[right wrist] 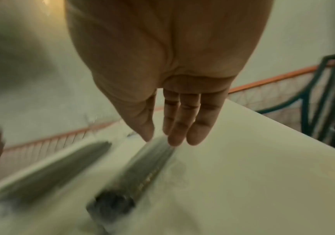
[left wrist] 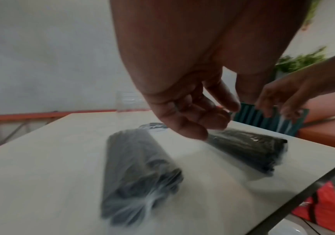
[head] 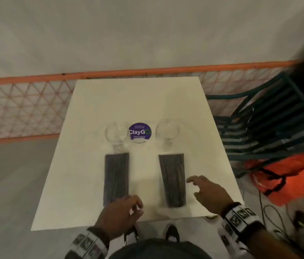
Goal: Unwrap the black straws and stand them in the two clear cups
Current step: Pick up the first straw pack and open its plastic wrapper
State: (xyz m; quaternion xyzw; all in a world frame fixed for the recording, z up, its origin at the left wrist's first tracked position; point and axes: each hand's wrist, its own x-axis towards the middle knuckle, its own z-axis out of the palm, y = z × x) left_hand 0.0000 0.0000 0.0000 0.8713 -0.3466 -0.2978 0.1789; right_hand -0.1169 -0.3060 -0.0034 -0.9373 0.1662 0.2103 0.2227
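Head view: white square table [head: 91,113], two clear cups standing upright past its centre, left cup [head: 116,136] at about 11 o'clock and right cup [head: 167,132] at about 1 o'clock, with a round purple "ClayGo" sticker [head: 140,132] flat on the tabletop between them. Two bundles of black straws lie lengthwise toward the person, both wrapped in clear film: left bundle [head: 116,177] just short of the left cup, right bundle [head: 173,180] just short of the right cup, the two well apart. Left hand [head: 118,216] hovers over the near end of the left bundle at 7 o'clock, fingers loosely curled, holding nothing; left wrist view confirms fingers bent inward above the wrap, not touching it. Right hand [head: 206,191] at 4 o'clock, just beside the right bundle's right edge, fingers spread and fairly straight, empty; right wrist view shows fingertips [right wrist: 175,139] close over the bundle, contact too blurred to call. Teal slatted chair [head: 267,116] at 2 o'clock off the table; orange bag [head: 285,176] on the floor below it. Orange-framed mesh barrier [head: 26,105] runs behind.
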